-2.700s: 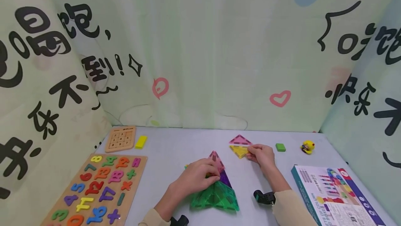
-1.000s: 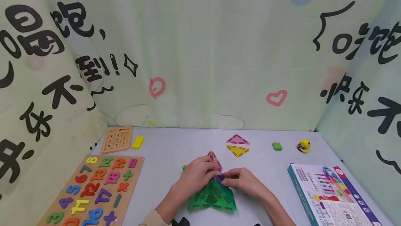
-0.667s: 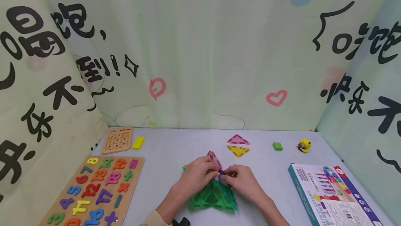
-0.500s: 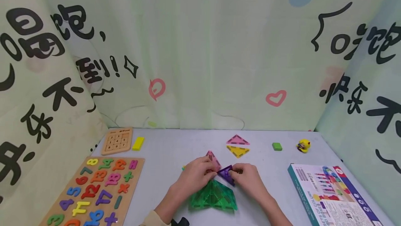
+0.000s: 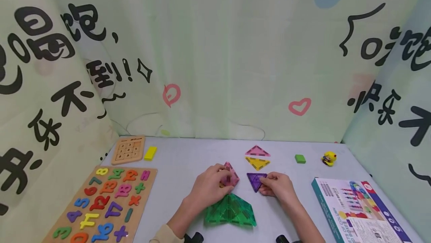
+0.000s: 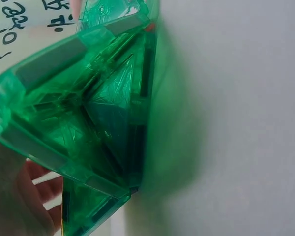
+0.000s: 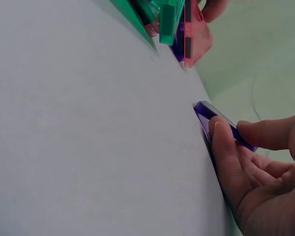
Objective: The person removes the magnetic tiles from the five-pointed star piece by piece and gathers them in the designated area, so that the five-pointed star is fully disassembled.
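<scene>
Gripping the pink tile (image 5: 231, 176) atop the green stack (image 5: 230, 213), the left hand (image 5: 207, 187) sits at nine o'clock of the purple tile (image 5: 256, 180), which lies flat on the table (image 5: 188, 160), apex toward six, pinched at its three-o'clock corner by the nearer right hand (image 5: 279, 187).

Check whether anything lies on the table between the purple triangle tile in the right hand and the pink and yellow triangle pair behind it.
Nothing visible does. The right hand pinches the translucent purple triangular tile, and only bare grey table separates it from the yellow triangular tile and pink triangular tile.
</scene>
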The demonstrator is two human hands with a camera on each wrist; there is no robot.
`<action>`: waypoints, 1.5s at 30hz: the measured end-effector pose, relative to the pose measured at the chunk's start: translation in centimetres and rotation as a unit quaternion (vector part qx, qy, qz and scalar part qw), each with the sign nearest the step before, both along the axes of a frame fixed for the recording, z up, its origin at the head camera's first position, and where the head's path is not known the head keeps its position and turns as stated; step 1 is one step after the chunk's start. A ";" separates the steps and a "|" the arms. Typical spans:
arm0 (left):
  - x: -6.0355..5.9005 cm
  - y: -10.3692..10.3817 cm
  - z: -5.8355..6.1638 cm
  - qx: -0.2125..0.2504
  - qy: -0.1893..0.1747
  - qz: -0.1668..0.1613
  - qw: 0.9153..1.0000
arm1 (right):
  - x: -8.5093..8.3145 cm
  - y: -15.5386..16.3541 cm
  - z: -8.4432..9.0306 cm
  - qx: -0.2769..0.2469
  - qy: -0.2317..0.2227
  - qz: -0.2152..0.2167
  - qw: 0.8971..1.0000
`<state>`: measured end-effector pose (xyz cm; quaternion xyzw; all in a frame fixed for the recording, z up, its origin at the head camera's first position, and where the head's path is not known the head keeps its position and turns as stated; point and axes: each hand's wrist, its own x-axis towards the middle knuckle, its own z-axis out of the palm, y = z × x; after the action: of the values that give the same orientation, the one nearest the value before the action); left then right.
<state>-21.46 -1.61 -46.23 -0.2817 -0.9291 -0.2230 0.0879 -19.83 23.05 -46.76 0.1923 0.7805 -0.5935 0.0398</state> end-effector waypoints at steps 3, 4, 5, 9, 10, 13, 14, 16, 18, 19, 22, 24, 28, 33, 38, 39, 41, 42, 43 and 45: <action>-0.1 0.0 -0.1 0.001 -0.007 0.013 1.000 | -0.2 0.3 0.0 0.010 0.000 -0.003 1.000; -0.1 0.0 -0.1 0.003 -0.011 0.015 1.000 | -0.2 0.4 0.0 0.015 0.001 -0.002 1.000; -0.1 0.0 -0.2 0.004 -0.015 0.016 1.000 | -0.2 0.4 0.0 0.020 0.001 -0.001 1.000; -0.1 0.0 -0.2 0.003 -0.027 0.028 0.999 | -0.2 0.6 -0.1 0.046 0.006 0.006 0.999; -0.1 0.0 -0.1 0.000 -0.029 0.033 0.999 | -0.2 0.6 -0.2 0.054 0.008 0.008 0.998; -0.2 -0.1 0.0 -0.012 -0.041 0.054 0.998 | -0.2 0.2 -0.1 0.086 0.019 0.022 0.996; -0.2 -0.1 0.1 -0.018 -0.046 0.061 0.997 | -0.2 0.0 0.0 0.099 0.025 0.031 0.994; -0.3 -0.1 0.2 -0.026 -0.061 0.071 0.995 | -0.3 -0.6 0.2 0.122 0.038 0.048 0.991; -0.5 -0.2 0.3 -0.029 -0.079 0.076 0.994 | -0.3 -1.5 0.4 0.136 0.049 0.069 0.987; -0.5 -0.2 0.4 -0.030 -0.085 0.077 0.993 | -0.3 -1.9 0.5 0.141 0.053 0.080 0.985; -0.7 -0.2 0.3 -0.031 -0.100 0.077 0.992 | -0.4 -3.4 0.7 0.153 0.054 0.117 0.980; -0.8 -0.2 0.1 -0.028 -0.103 0.074 0.992 | -0.5 -4.2 0.8 0.159 0.052 0.142 0.976; -0.9 -0.1 -0.1 -0.016 -0.104 0.068 0.992 | -0.7 -5.1 0.7 0.157 0.046 0.174 0.971; -0.8 -0.2 -0.2 -0.011 -0.098 0.068 0.993 | -1.1 -5.4 0.4 0.135 0.044 0.199 0.970; -0.7 -0.5 -0.2 -0.007 -0.097 0.067 0.993 | -1.4 -5.4 0.3 0.101 0.050 0.225 0.968; -0.8 -0.6 -0.2 -0.006 -0.096 0.066 0.993 | -1.4 -5.4 0.3 0.097 0.052 0.228 0.967; -0.8 -0.7 -0.3 -0.004 -0.095 0.064 0.993 | -1.4 -5.5 0.5 0.091 0.051 0.228 0.968; -0.9 -0.8 -0.3 -0.002 -0.094 0.063 0.994 | -1.5 -5.6 0.5 0.088 0.050 0.226 0.969; -0.9 -0.8 -0.2 0.000 -0.093 0.061 0.994 | -1.5 -5.7 0.6 0.086 0.047 0.223 0.970; -1.0 -0.9 -0.2 0.005 -0.093 0.059 0.994 | -1.5 -5.9 0.8 0.081 0.044 0.214 0.973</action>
<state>-22.44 -2.55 -46.47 -0.2043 -0.9470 -0.2473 0.0155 -21.37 17.19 -45.96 -0.0024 0.8501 -0.5137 0.1158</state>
